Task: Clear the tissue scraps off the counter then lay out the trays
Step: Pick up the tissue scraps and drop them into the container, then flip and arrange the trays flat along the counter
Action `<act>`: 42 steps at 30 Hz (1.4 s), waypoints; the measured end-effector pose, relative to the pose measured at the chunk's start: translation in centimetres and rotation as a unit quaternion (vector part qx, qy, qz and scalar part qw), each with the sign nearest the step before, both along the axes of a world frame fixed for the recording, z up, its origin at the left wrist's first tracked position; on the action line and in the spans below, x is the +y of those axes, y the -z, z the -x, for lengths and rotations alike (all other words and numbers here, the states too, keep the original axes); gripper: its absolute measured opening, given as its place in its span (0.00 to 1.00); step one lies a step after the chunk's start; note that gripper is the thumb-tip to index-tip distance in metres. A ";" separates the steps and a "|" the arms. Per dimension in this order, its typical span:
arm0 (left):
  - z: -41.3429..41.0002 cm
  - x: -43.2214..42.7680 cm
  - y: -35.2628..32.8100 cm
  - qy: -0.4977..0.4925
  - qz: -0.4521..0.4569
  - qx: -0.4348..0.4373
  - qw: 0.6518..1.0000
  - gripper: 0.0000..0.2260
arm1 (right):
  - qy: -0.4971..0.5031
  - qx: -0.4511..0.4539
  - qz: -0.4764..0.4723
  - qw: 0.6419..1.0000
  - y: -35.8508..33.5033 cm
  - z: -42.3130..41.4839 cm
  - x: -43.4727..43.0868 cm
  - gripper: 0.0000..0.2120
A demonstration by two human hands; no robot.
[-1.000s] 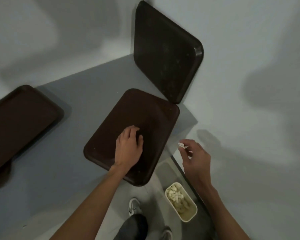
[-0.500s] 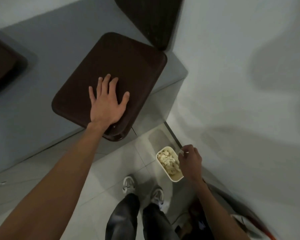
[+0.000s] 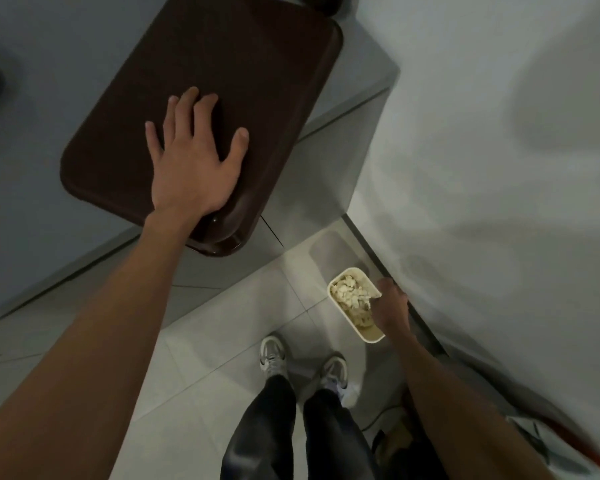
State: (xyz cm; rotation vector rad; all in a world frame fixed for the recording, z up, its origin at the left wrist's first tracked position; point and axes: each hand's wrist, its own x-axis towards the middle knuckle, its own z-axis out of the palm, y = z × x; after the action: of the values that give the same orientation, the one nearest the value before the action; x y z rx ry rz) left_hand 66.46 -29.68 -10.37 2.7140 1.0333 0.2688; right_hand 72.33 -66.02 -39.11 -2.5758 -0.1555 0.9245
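1. Head view, looking straight down. A dark brown tray [image 3: 222,64] fills the picture from centre toward 11 o'clock. It lies flat on a grey counter [image 3: 25,168].
2. The tray sits askew. Its near corner, pointing toward 6 o'clock, hangs out past the counter's front edge.
3. The left hand [image 3: 194,161] lies palm down on the tray's near half. Its fingers are straight and slightly spread, pointing toward 12 o'clock, with the thumb out toward 2 o'clock. It grips nothing.
4. The left forearm runs from the wrist down to the 8 o'clock corner.
5. At 5 o'clock from centre, a small cream bin [image 3: 336,282] stands on the pale tiled floor [image 3: 222,341], close to the foot of a white wall [image 3: 499,133].
6. The bin holds a heap of whitish tissue scraps [image 3: 349,294].
7. The right hand [image 3: 390,306] reaches down over the bin's rim on its 3 o'clock side, knuckles up. Its fingertips dip inside and are hidden, so whether they pinch a scrap or have let go cannot be told.
8. At 6 o'clock, the person's two pale shoes [image 3: 272,355] stand on the floor below dark trouser legs.
9. The wall takes up the whole side from 1 to 4 o'clock.
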 end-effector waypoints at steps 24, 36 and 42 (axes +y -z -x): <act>4.5 -0.4 -5.8 0.040 0.137 -0.037 0.989 0.28 | 0.016 -0.151 -0.196 0.969 -28.5 5.6 5.3 0.09; 19.6 0.7 -12.6 -0.063 0.252 -0.140 0.956 0.15 | -0.036 -0.195 -0.267 0.943 -43.4 8.3 14.3 0.04; 24.3 4.2 -13.3 -0.093 0.234 -0.148 0.956 0.13 | -0.061 -0.190 -0.282 0.939 -45.5 9.1 17.9 0.03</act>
State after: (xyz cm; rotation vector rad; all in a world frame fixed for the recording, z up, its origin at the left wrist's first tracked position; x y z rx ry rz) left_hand 42.12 -25.46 2.94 2.0844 1.0980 0.3920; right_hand 63.25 -48.08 6.38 -2.1793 -0.6001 0.3308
